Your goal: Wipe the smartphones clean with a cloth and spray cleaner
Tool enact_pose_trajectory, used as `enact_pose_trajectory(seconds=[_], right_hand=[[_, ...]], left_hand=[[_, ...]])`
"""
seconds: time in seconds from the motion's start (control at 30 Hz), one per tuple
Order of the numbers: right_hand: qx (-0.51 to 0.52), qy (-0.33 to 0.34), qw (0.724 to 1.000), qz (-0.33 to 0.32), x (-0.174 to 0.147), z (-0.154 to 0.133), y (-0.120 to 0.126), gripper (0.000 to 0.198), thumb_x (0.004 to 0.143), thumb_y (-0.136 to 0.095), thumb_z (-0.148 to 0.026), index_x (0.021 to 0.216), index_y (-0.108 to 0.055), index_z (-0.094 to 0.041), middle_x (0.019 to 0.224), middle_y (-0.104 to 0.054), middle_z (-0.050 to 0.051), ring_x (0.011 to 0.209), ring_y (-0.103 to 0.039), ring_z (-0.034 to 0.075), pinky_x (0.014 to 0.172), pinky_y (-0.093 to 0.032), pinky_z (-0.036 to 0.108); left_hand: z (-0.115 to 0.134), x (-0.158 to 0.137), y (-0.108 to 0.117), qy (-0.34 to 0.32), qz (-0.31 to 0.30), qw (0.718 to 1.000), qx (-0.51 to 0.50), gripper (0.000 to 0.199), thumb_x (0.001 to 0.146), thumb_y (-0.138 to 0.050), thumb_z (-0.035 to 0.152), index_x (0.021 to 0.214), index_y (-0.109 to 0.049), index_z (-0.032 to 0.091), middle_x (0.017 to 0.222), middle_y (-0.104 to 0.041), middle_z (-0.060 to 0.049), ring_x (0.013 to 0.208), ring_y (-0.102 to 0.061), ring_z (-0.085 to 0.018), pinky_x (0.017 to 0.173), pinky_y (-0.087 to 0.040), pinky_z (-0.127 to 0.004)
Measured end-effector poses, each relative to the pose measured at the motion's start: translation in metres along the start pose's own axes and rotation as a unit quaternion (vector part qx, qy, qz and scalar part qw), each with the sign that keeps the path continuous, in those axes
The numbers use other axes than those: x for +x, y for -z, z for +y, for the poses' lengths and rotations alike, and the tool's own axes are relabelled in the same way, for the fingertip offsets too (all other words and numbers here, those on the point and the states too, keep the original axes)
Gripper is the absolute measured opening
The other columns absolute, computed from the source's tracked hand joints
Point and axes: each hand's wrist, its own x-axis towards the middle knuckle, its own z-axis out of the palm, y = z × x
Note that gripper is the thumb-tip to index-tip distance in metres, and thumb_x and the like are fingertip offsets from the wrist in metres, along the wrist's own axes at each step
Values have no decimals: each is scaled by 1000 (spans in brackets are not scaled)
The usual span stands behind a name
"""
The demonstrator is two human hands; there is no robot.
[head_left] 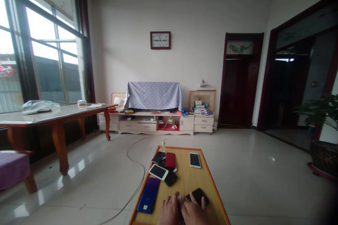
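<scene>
My left hand [169, 210] is at the near end of the wooden table [194, 179], its fingers bent and close together. My right hand [194, 211] is beside it, with some fingers reaching over a black phone [200, 196]. Where the fingertips of both hands meet, a small whitish piece [180, 198] shows; its kind is too small to tell. A dark object under the hands is mostly covered. Left of my hands lies a blue-purple phone [148, 195]. Farther up are a white phone [158, 171], a red phone [170, 160] and another white phone [194, 160].
Dark phones [158, 157] partly overlap others at the table's far left, near a small pump bottle [163, 145]. A cable [137, 190] runs over the floor on the left. Beyond stand a TV cabinet [187, 125], a long table [87, 109] and a potted plant [324, 153].
</scene>
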Motion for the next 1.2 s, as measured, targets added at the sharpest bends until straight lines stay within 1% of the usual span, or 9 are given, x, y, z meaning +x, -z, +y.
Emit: enact_pose_trajectory(seconds=[0.13,0.23,0.37,0.47,0.77,0.87,1.03,1.1,1.2], right_hand=[[-23,-51,998,18,2,15,10,51,99,-23,-36,132,-61,-45,150,-49,-9,148,-28,32,116,-10,73],[-20,-78,996,23,6,18,7,53,99,-21,-36,133,-61,-43,151,-48,-8,149,-27,31,116,-12,72],[9,-26,1000,-11,5,2,-6,52,99,-23,-34,136,-57,-43,149,-50,-6,147,-33,29,116,-11,71],[7,-7,1000,1,3,-3,-8,50,99,-25,-35,135,-58,-46,147,-53,-6,146,-35,28,118,-9,69],[-44,-106,992,53,10,46,4,50,99,-25,-36,136,-58,-42,154,-44,-4,149,-27,33,114,-12,74],[-26,-85,995,43,8,34,-3,52,99,-22,-37,136,-59,-40,153,-47,-3,148,-29,32,115,-12,73],[21,16,1000,-4,4,4,-14,51,98,-27,-31,138,-54,-45,149,-51,-6,146,-34,28,118,-7,70],[14,11,1000,-1,6,7,-11,51,98,-26,-33,137,-56,-46,149,-51,-8,147,-33,29,117,-8,71],[-13,-44,998,30,11,24,-1,51,100,-22,-38,135,-59,-44,150,-49,-8,148,-31,32,116,-10,72]], left_hand=[[5,-3,7,14,-2,1000,-4,90,64,-62,46,147,-42,18,147,-54,-11,132,-48,-32,114,-31,-39],[4,-2,7,17,-4,1000,-6,94,62,-64,46,148,-42,17,146,-54,-11,132,-48,-31,114,-31,-38],[-7,4,-8,-6,12,1000,-6,82,72,-56,48,147,-44,17,148,-52,-11,132,-48,-29,114,-31,-37],[-10,5,-13,-11,16,1000,2,77,76,-53,48,147,-44,19,149,-51,-10,132,-48,-29,113,-31,-39],[1,-2,3,4,8,1000,-14,93,60,-65,45,146,-44,17,141,-58,-11,130,-49,-30,111,-32,-35],[-2,1,-4,5,12,1000,-9,92,62,-64,45,147,-42,17,142,-57,-11,130,-49,-29,112,-32,-36],[-6,4,-12,-4,13,1000,7,75,75,-52,41,146,-44,18,149,-52,-10,132,-48,-27,113,-32,-37],[-4,3,-9,-2,12,1000,2,78,73,-54,42,146,-45,18,147,-53,-11,131,-49,-29,113,-33,-38],[1,-1,-1,5,13,1000,-7,89,64,-62,45,146,-44,15,143,-56,-13,130,-50,-31,113,-33,-39]])
